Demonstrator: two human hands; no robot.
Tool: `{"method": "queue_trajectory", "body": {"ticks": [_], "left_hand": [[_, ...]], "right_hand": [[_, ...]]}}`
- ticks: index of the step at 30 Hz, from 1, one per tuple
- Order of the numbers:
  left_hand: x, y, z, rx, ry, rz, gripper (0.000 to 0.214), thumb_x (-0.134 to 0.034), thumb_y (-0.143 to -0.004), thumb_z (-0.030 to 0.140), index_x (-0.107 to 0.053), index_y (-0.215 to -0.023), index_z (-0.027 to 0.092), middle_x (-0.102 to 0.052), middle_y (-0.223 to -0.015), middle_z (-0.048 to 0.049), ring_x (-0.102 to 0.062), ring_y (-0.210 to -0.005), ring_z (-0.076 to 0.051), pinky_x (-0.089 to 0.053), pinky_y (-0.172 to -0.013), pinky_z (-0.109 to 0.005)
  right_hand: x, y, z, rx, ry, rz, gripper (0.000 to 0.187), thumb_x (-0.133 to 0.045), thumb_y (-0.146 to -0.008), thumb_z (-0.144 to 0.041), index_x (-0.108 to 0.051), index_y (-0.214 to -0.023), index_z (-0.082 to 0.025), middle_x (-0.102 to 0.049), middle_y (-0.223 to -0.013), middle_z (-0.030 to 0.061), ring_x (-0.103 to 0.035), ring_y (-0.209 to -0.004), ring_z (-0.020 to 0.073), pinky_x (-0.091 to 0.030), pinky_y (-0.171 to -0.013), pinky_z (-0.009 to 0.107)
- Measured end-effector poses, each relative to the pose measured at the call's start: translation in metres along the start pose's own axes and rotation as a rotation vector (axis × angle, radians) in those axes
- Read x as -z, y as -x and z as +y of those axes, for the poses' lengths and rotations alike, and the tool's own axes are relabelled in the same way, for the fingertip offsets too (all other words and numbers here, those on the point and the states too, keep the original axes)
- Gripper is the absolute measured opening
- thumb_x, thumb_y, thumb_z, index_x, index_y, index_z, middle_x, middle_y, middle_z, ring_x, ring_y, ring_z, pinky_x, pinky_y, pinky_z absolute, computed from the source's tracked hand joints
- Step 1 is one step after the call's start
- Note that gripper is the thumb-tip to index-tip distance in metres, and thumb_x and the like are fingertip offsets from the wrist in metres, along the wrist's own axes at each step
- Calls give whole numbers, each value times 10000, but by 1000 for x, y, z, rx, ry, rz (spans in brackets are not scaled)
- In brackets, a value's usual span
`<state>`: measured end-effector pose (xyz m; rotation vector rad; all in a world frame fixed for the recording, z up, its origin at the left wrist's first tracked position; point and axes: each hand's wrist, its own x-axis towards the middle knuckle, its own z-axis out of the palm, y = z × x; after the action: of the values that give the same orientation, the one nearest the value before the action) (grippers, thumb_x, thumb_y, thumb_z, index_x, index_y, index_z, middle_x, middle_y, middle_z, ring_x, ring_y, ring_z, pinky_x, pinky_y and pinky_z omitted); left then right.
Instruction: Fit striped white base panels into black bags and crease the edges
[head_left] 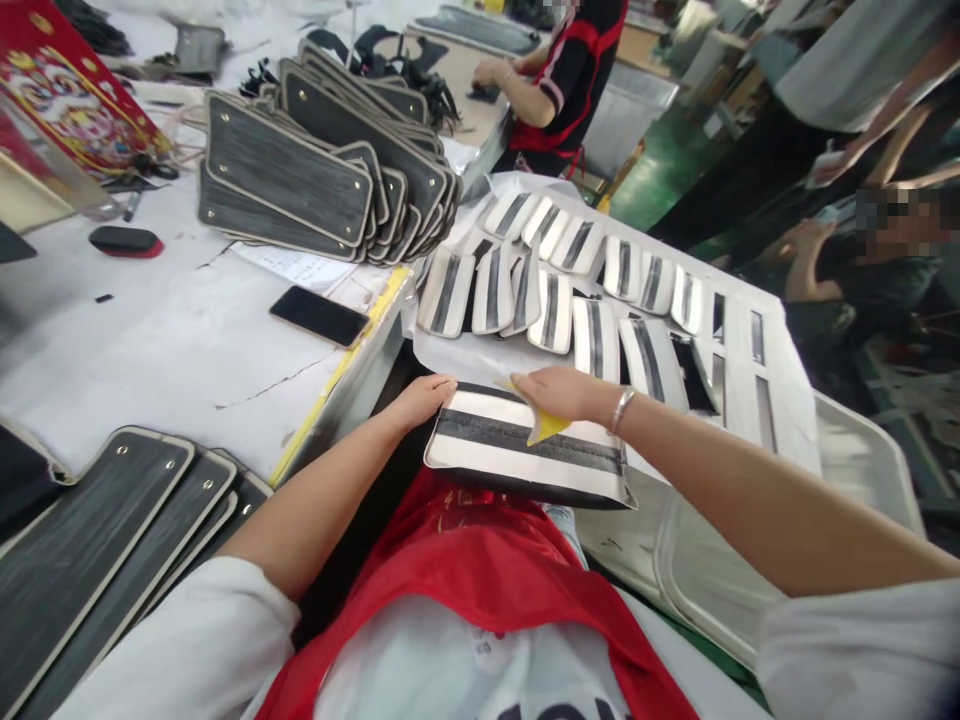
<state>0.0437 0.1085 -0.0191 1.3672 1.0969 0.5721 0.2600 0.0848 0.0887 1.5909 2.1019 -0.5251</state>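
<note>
A white panel with a dark stripe (480, 428) and black edges lies across my lap, just above the red apron (465, 560). My left hand (426, 402) pinches its upper left corner, thumb on top. In my right hand (559, 392) is a small yellow pointed piece (549, 428), pressed between the fingers and resting against the panel's upper side. Its exact kind I cannot make out. Beyond my hands, several similar striped panels (551, 312) lie in rows on a white sheet.
Stacked dark panels with rivets (289, 175) and a phone (319, 316) sit on the left table. More dark panels (97, 530) lean near my left arm. Pale plastic bins (862, 450) stand at right. Co-workers (577, 75) are at the back and right.
</note>
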Motion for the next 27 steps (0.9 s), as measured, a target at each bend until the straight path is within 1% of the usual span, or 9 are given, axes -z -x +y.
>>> {"method": "queue_trajectory", "body": {"ticks": [3, 7, 10, 12, 15, 17, 20, 22, 27], "left_hand": [[4, 6, 0, -5, -32, 15, 327, -569, -751, 421, -686, -854, 134, -684, -877, -54, -578, -935, -231, -416, -887, -317], [8, 42, -13, 37, -11, 77, 440, -431, -830, 534, -603, -1011, 171, -646, -1020, -69, -583, -951, -206, -491, -746, -282], [8, 78, -25, 102, -28, 163, 443, -415, -819, 595, -544, -927, 186, -623, -916, -55, -598, -819, -183, -502, -578, -244], [6, 95, -26, 121, -139, 110, 418, -486, -775, 603, -508, -759, 186, -583, -722, -17, -586, -678, -163, -479, -500, -221], [3, 104, -20, 180, -301, -60, 399, -509, -761, 563, -447, -633, 190, -495, -561, 21, -539, -504, -133, -435, -421, -211], [1, 103, -12, 225, -312, -108, 368, -455, -790, 515, -436, -617, 191, -474, -543, 27, -522, -458, -122, -424, -403, -211], [0, 99, -2, 237, -327, -114, 323, -409, -806, 439, -430, -600, 191, -460, -527, 28, -502, -423, -112, -405, -388, -207], [1, 98, 1, 224, -364, -115, 291, -417, -800, 397, -441, -597, 190, -457, -510, 29, -478, -399, -108, -379, -380, -206], [3, 100, 5, 187, -442, -108, 270, -425, -808, 368, -484, -616, 187, -462, -493, 28, -430, -407, -104, -330, -423, -223]], "right_hand": [[-3, 26, 5, 87, -70, 0, 446, -233, -979, -315, -627, -981, -105, -658, -1013, 169, -617, -932, 231, -433, -859, 317], [-25, 69, -5, 255, -319, 41, 306, -334, -936, -225, -617, -976, -115, -647, -1034, 137, -593, -953, 204, -412, -895, 298], [-46, 94, -18, 264, -554, 35, 340, -317, -933, -296, -610, -871, -134, -650, -902, 90, -587, -796, 178, -455, -754, 282], [-55, 98, -25, 198, -645, 7, 393, -269, -944, -352, -577, -822, -139, -621, -792, 64, -547, -663, 151, -440, -622, 262], [-55, 84, -32, 147, -635, 71, 361, -282, -941, -351, -537, -791, -144, -591, -776, 61, -509, -646, 133, -403, -612, 251], [-48, 65, -35, 147, -585, 92, 349, -324, -928, -371, -535, -767, -145, -587, -753, 59, -491, -632, 131, -377, -593, 251], [-38, 37, -37, 190, -609, -21, 339, -492, -837, -465, -567, -745, -147, -595, -692, 25, -476, -575, 116, -330, -518, 238], [-33, 22, -40, 228, -614, -51, 308, -591, -763, -453, -586, -736, -146, -609, -685, 5, -500, -584, 111, -318, -509, 223], [-30, 3, -56, 219, -457, 97, 309, -670, -720, -385, -588, -876, -131, -656, -847, 34, -569, -738, 144, -338, -566, 203]]}}
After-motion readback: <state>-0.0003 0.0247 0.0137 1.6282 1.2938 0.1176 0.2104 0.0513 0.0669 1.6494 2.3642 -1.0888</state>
